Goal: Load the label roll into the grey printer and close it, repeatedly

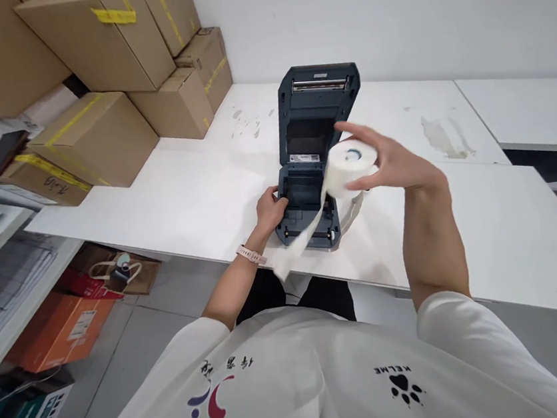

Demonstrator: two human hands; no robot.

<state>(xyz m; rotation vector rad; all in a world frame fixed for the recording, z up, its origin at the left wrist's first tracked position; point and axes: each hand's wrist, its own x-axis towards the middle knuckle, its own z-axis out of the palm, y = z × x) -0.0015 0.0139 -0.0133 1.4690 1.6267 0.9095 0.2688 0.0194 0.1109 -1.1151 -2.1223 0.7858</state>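
A dark blue-grey label printer (310,125) stands on the white table (197,198) with its lid swung up and its paper bay showing. My right hand (388,161) grips a white paper roll (348,164) just above the printer's right side. A loose strip of paper trails from the roll down over the printer's front, past the table edge. My left hand (270,210) rests against the printer's left front corner with its fingers curled on the casing. A pink watch sits on that wrist.
Several cardboard boxes (107,74) with yellow tape are stacked at the table's back left. A second white table (529,110) adjoins at the right. Shelves, an orange box (58,328) and a bag lie on the floor to the left. Stains mark the tabletop (444,136).
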